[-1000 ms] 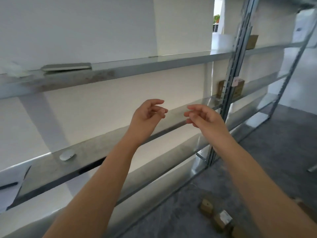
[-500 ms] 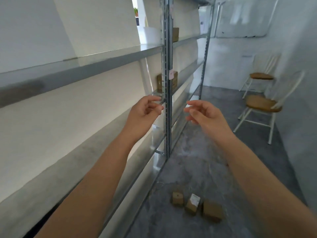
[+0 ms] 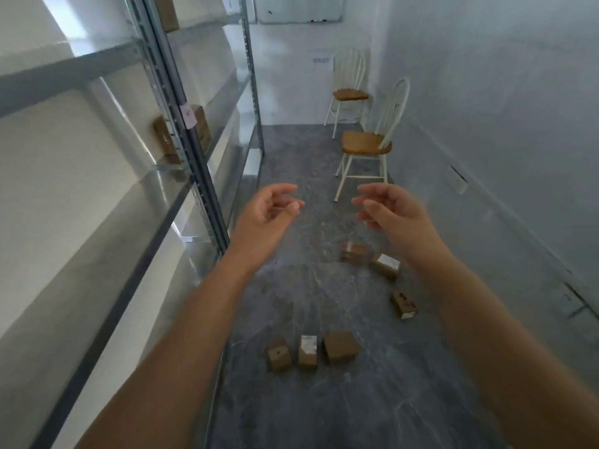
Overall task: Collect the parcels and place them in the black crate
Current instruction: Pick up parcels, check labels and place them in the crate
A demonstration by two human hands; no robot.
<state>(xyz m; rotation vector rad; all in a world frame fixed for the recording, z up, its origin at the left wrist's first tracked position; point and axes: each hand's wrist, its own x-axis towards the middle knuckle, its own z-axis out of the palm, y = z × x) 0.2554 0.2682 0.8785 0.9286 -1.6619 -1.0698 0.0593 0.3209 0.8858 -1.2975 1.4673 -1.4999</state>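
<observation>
Records left hand (image 3: pixel 265 215) and right hand (image 3: pixel 392 212) raised mid-air, fingers (image 3: pixel 285 188) loosely curled, grasping nothing, likely readied for pickup. Counts six parcels (image 3: pixel 307 351) loose on floor (image 3: pixel 324 400): three near, three farther right. Notes more on left shelf (image 3: pixel 168 186). Sees no black crate.

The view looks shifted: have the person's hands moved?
Yes. The left hand and right hand swung right: a second ago left of the metal upright, now right of it.
</observation>
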